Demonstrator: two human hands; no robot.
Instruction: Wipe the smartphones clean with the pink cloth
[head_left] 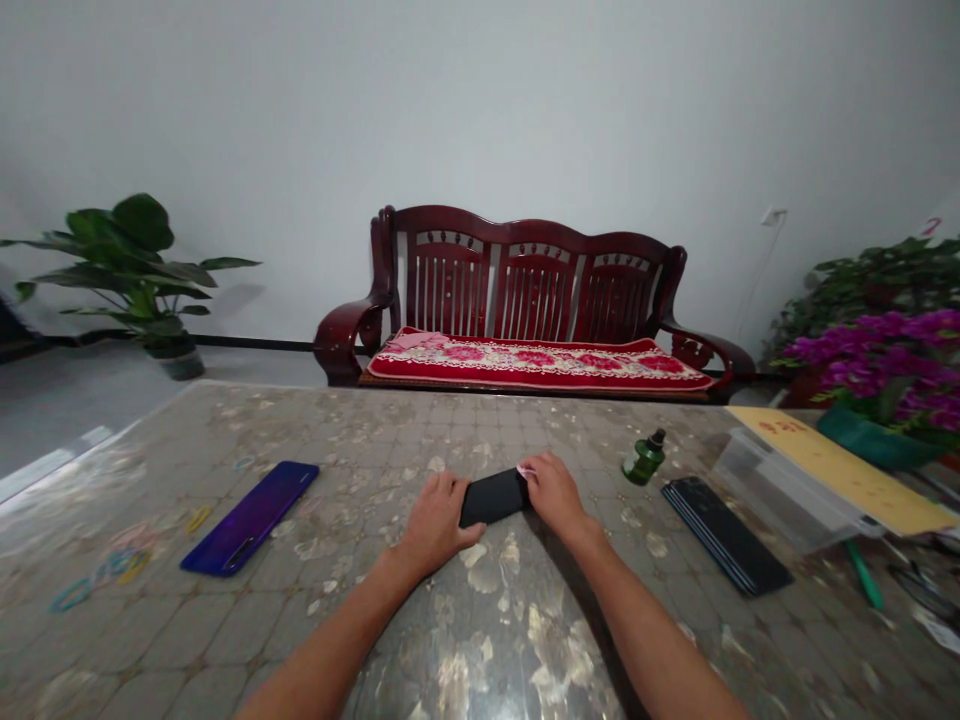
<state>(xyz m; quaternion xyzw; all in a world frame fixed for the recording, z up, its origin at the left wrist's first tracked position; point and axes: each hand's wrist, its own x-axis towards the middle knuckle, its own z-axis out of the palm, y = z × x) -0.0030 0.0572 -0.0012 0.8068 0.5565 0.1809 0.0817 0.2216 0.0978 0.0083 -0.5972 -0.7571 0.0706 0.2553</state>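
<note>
A black phone lies flat on the patterned table, held between both hands. My left hand grips its near left end, fingers curled over the edge. My right hand presses the right end, and a small pink thing shows at its fingertips. A purple phone lies to the left, apart from both hands.
A stack of dark phones lies right, with a small green bottle behind it. A clear box with a yellow envelope and flowers sit far right. Coloured rubber bands lie far left. A red bench stands beyond.
</note>
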